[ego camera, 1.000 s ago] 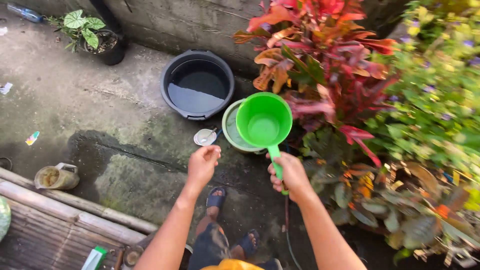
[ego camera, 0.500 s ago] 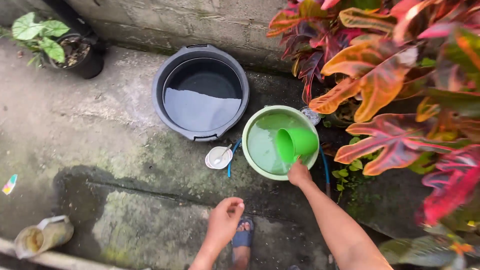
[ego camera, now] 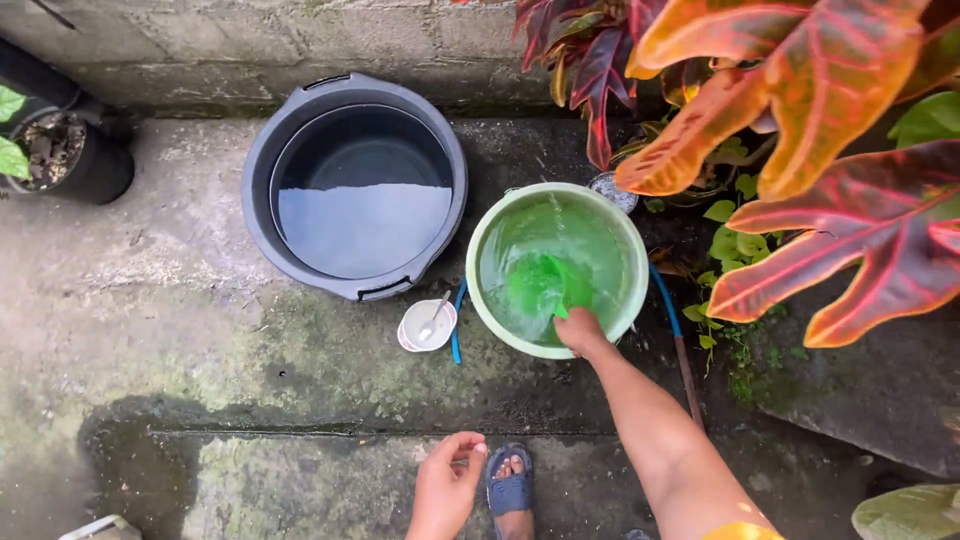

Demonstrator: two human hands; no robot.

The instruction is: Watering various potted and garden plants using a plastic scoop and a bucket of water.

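Note:
My right hand (ego camera: 580, 331) grips the handle of a green dipper (ego camera: 538, 285), which is sunk under the rippling water in a pale green bucket (ego camera: 485, 320). My left hand (ego camera: 445, 488) hangs low in front of me, fingers loosely curled and holding nothing, just beside my foot in a blue sandal (ego camera: 510, 490). A small white cup with a spoon (ego camera: 427, 325) sits on the concrete between the bucket and a large dark grey basin (ego camera: 258, 150) part full of water.
A blue hose (ego camera: 457, 325) runs under the bucket. Red and orange croton leaves (ego camera: 800, 120) overhang the right side. A black potted plant (ego camera: 70, 160) stands at the left by the concrete wall (ego camera: 250, 40). The ground is damp and mossy.
My right hand lowered the green dipper from above the bucket down into its water. My view moved closer to the bucket, and my left hand dropped low.

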